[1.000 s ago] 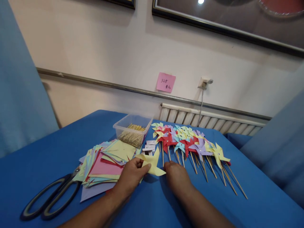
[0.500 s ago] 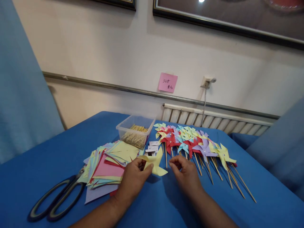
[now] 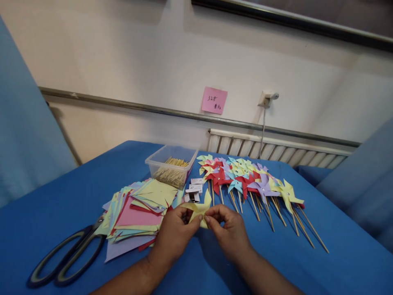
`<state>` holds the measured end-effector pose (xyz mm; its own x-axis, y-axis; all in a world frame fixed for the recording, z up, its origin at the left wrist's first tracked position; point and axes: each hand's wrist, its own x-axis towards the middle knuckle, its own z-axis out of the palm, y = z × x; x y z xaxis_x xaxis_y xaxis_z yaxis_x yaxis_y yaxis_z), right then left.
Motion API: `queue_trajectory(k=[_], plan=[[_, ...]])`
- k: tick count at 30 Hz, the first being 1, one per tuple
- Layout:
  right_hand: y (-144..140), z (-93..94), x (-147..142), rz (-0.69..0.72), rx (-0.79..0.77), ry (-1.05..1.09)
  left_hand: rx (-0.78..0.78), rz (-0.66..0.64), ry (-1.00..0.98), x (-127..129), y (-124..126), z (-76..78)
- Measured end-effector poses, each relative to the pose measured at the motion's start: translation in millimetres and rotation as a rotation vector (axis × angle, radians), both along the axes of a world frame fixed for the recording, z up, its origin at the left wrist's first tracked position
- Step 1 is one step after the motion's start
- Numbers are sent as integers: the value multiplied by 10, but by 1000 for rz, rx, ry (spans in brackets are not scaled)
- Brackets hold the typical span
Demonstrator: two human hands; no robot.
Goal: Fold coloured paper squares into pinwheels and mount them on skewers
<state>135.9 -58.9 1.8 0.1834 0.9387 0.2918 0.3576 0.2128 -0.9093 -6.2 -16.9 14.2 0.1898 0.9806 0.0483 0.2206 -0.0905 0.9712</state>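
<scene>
My left hand [image 3: 178, 225] is closed on a yellow paper pinwheel [image 3: 207, 200], its thumb pressing near the middle where the blades fold together. My right hand [image 3: 229, 229] meets it from the other side, thumb and forefinger pinched at the pinwheel's centre; whatever is between those fingertips is too small to make out. Just behind the hands lie small white boxes [image 3: 196, 188], one with a dark opening. To the right, finished-looking pinwheels [image 3: 236, 184] in several colours lie in rows on thin wooden sticks [image 3: 270, 215].
A stack of coloured paper squares [image 3: 139, 217] lies left of my hands, with large scissors [image 3: 73, 254] beside it. Behind stands a clear plastic box [image 3: 172, 168] of short sticks. The blue-covered table [image 3: 116, 164] reaches toward a wall with a radiator [image 3: 236, 145].
My right hand has moved left and its fingertips now touch the yellow pinwheel. The left hand keeps its hold. The camera view has tilted down and shifted slightly.
</scene>
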Motion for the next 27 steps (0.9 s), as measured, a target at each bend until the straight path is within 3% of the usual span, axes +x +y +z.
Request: queue_trajectory(k=[10,27], plan=[[-61,104,5,-57,82,-50,-27,-44,-13,-2,39,-30],[-14,19,9,-23,9,-6,23,-133,-19,-1,7,10]])
